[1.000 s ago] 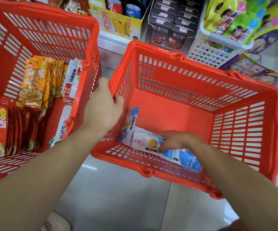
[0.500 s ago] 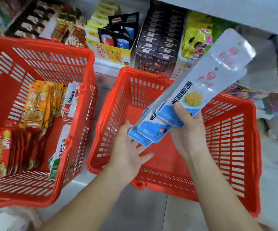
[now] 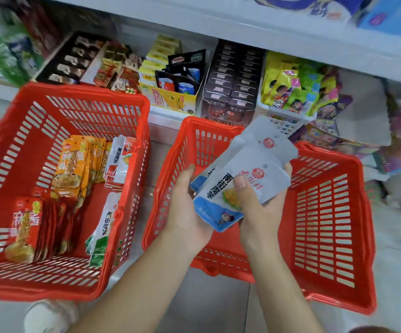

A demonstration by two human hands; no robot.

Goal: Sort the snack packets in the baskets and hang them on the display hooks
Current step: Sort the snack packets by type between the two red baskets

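Behind, a low shop shelf (image 3: 163, 120) carries snack boxes (image 3: 228, 92). Over the right red slotted plastic basket (image 3: 326, 212), my left hand (image 3: 185, 212) and right hand (image 3: 259, 212) both grip a small stack of flat white-and-blue foil snack packets (image 3: 262, 162). They look light, thin and slippery; I would pinch near the top edge.

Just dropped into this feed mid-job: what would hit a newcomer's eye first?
First, the fan of blue-and-white packets at centre, gripped by the left hand and right hand above the right red basket. Next, the left red basket, holding upright rows of orange packets and red packets. Behind both stand rows of snack boxes.
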